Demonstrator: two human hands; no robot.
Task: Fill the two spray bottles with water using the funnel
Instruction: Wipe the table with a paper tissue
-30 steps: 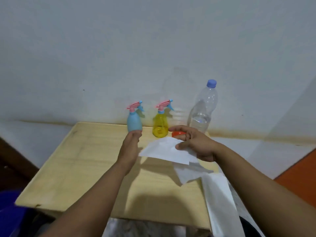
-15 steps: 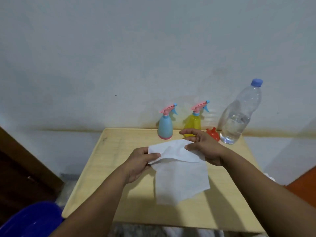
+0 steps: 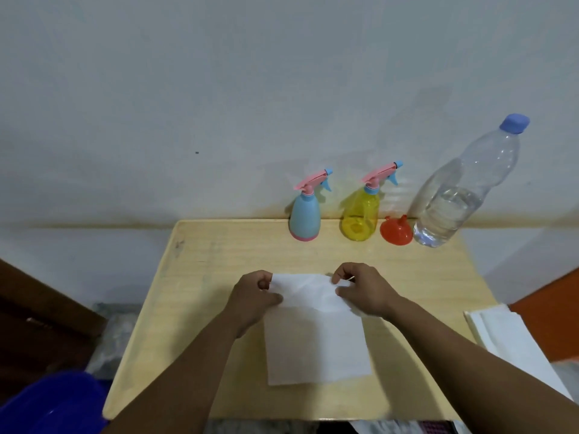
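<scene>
A blue spray bottle and a yellow spray bottle, both with pink trigger heads, stand at the back of the wooden table. An orange funnel lies mouth-down right of the yellow one. Beside it stands a clear water bottle with a blue cap, partly filled. My left hand and my right hand each pinch a top corner of a white paper sheet spread on the table.
A stack of white paper lies off the table's right edge. A blue plastic tub sits on the floor at lower left, next to dark wooden furniture. A pale wall rises right behind the bottles.
The sheet came from the right side to the table's middle and now lies spread flat. My left hand took hold of its left corner. The view shifted left and downward.
</scene>
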